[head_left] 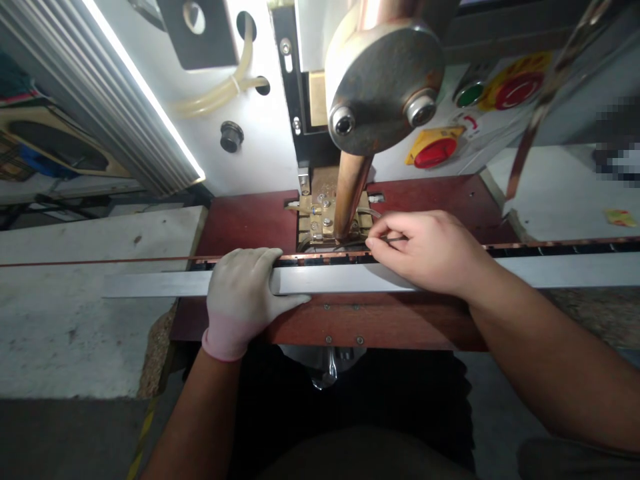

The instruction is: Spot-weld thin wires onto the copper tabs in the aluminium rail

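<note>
My left hand (pixel 243 290), in a white glove with a pink cuff, is wrapped over a long grey metal bar (pixel 325 280) and the thin copper strip (pixel 125 261) along its back edge. My right hand (pixel 425 250), bare, pinches a thin dark rod (pixel 395 239) just behind the bar. Left of its fingertips, a slanting copper electrode (pixel 350 190) comes down onto a brass block (pixel 316 217) with screws and small tubes. Dark pieces with narrow gaps line the bar's back edge.
Above hangs a round metal clamp head (pixel 385 87) with two bolts. On the machine panel are a red emergency button (pixel 517 90), a green button (pixel 470 95) and a red switch (pixel 435 152). White boards (pixel 75 333) flank the dark red table (pixel 400 327).
</note>
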`<action>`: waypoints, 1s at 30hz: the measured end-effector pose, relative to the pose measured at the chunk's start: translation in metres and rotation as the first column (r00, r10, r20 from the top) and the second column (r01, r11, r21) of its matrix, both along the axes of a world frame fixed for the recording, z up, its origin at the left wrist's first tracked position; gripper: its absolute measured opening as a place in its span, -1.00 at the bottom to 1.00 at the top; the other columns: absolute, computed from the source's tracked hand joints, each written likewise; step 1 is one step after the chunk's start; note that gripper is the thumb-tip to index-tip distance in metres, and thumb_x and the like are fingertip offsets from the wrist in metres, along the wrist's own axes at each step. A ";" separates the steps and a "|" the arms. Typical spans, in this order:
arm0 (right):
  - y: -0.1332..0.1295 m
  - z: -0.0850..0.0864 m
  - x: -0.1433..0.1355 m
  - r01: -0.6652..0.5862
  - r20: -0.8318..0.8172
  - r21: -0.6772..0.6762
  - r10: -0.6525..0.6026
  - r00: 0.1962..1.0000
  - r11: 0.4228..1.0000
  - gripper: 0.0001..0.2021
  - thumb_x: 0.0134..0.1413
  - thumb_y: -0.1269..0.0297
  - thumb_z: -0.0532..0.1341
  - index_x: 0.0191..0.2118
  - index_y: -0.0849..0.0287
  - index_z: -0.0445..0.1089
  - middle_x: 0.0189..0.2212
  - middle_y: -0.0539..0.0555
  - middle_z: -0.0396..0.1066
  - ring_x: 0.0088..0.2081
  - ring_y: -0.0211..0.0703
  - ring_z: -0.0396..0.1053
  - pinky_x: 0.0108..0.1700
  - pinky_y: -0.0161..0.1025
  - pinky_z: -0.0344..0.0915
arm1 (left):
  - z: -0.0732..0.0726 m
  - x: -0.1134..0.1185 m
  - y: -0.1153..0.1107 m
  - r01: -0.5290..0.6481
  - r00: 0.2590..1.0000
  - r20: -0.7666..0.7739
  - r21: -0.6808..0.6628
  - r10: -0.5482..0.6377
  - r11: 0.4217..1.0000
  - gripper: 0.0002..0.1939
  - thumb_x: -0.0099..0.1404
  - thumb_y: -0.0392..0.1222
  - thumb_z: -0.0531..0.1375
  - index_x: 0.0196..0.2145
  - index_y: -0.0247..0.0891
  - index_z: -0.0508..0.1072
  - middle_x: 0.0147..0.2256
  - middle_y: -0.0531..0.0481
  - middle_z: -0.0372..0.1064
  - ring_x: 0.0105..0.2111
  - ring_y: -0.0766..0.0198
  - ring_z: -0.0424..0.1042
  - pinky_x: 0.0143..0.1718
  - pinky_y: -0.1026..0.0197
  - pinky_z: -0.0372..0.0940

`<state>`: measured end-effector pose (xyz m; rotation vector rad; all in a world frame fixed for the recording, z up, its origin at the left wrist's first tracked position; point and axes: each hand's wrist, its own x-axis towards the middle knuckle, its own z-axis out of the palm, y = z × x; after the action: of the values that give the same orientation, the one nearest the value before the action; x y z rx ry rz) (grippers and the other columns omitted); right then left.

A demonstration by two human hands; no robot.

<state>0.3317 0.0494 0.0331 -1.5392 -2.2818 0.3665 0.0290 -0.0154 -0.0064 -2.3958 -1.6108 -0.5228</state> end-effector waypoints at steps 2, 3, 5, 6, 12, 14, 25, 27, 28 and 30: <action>-0.002 0.000 -0.002 -0.043 -0.014 0.023 0.043 0.999 0.999 -0.80 0.17 0.15 0.21 -0.29 0.01 0.59 -0.50 -0.01 0.54 -0.47 -0.11 0.42 -0.33 -0.17 0.19 | -0.001 0.001 -0.001 0.003 1.000 0.002 0.017 -0.003 1.000 -0.22 0.23 0.50 0.32 0.05 -0.26 0.51 -0.09 -0.21 0.62 -0.10 -0.13 0.57 0.07 -0.16 0.35; -0.004 0.001 -0.003 -0.068 -0.018 0.039 0.068 0.998 0.997 -0.81 0.17 0.16 0.21 -0.29 0.01 0.59 -0.51 -0.02 0.54 -0.47 -0.12 0.42 -0.33 -0.17 0.19 | -0.002 0.003 -0.001 0.002 1.000 0.002 0.022 -0.002 1.000 -0.22 0.24 0.50 0.31 0.05 -0.26 0.50 -0.09 -0.21 0.61 -0.11 -0.13 0.56 0.06 -0.16 0.34; -0.008 0.002 -0.006 -0.114 -0.027 0.067 0.116 0.993 0.991 -0.81 0.17 0.18 0.20 -0.30 0.03 0.58 -0.50 -0.02 0.54 -0.48 -0.14 0.41 -0.32 -0.19 0.19 | -0.004 0.010 -0.003 -0.004 1.000 0.002 0.031 0.004 1.000 -0.23 0.24 0.51 0.30 0.04 -0.25 0.50 -0.09 -0.21 0.61 -0.11 -0.13 0.56 0.05 -0.16 0.34; -0.009 0.002 -0.007 -0.132 -0.033 0.074 0.134 0.990 0.989 -0.81 0.18 0.19 0.20 -0.30 0.03 0.58 -0.49 -0.02 0.55 -0.48 -0.14 0.41 -0.31 -0.19 0.18 | -0.005 0.015 -0.003 -0.006 1.000 0.004 0.037 0.006 0.999 -0.23 0.24 0.50 0.30 0.05 -0.24 0.49 -0.09 -0.21 0.61 -0.12 -0.13 0.55 0.04 -0.16 0.33; -0.010 -0.003 -0.010 -0.130 -0.026 0.065 0.132 0.991 0.989 -0.82 0.18 0.20 0.21 -0.30 0.05 0.58 -0.51 -0.03 0.54 -0.49 -0.15 0.39 -0.33 -0.20 0.15 | -0.011 0.043 -0.007 -0.006 0.999 0.042 0.059 0.004 0.998 -0.31 0.32 0.42 0.28 0.08 -0.22 0.48 -0.05 -0.18 0.61 -0.12 -0.08 0.53 0.08 -0.15 0.30; -0.009 -0.005 -0.009 -0.107 -0.008 0.076 0.108 0.994 0.991 -0.83 0.18 0.21 0.21 -0.32 0.05 0.56 -0.49 -0.02 0.55 -0.47 -0.13 0.42 -0.32 -0.19 0.15 | -0.011 0.046 -0.007 -0.006 0.999 0.044 0.055 0.004 0.998 -0.33 0.33 0.42 0.28 0.09 -0.21 0.48 -0.05 -0.18 0.61 -0.11 -0.09 0.53 0.08 -0.16 0.30; 0.006 -0.010 -0.001 0.007 0.184 0.039 -0.014 0.983 0.999 -0.81 0.14 0.17 0.20 -0.32 0.03 0.58 -0.43 0.04 0.61 -0.37 -0.03 0.49 -0.33 -0.16 0.10 | 0.008 0.039 0.017 0.035 0.999 -0.005 -0.133 -0.036 0.990 -0.15 0.21 0.64 0.21 -0.01 -0.24 0.55 -0.12 -0.16 0.61 -0.17 -0.12 0.56 -0.15 -0.14 0.31; 0.007 -0.011 -0.001 0.004 0.186 0.028 -0.009 0.983 1.000 -0.79 0.16 0.17 0.20 -0.29 0.03 0.60 -0.43 0.04 0.61 -0.37 -0.03 0.49 -0.34 -0.16 0.10 | 0.008 0.039 0.018 0.027 0.999 -0.025 -0.154 -0.031 0.988 -0.16 0.21 0.64 0.21 -0.01 -0.23 0.55 -0.13 -0.16 0.61 -0.18 -0.13 0.56 -0.17 -0.14 0.31; 0.007 -0.011 -0.001 -0.004 0.177 0.021 0.000 0.984 1.000 -0.79 0.16 0.17 0.21 -0.29 0.03 0.61 -0.44 0.03 0.60 -0.38 -0.04 0.49 -0.34 -0.17 0.11 | 0.008 0.040 0.018 0.022 0.999 -0.028 -0.161 -0.027 0.987 -0.16 0.20 0.63 0.22 -0.02 -0.23 0.55 -0.14 -0.15 0.61 -0.18 -0.13 0.56 -0.17 -0.14 0.31; 0.006 -0.012 -0.001 -0.024 0.148 0.012 0.022 0.989 1.000 -0.81 0.15 0.16 0.22 -0.29 0.02 0.61 -0.45 0.02 0.60 -0.38 -0.04 0.49 -0.33 -0.17 0.13 | 0.008 0.040 0.016 0.017 0.999 -0.026 -0.166 -0.021 0.986 -0.16 0.20 0.63 0.23 -0.01 -0.23 0.55 -0.15 -0.15 0.61 -0.18 -0.14 0.56 -0.15 -0.15 0.32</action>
<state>0.3305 0.0558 0.0211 -1.5830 -2.4104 0.2501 0.0693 0.0004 0.0015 -2.5272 -1.6828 -0.3700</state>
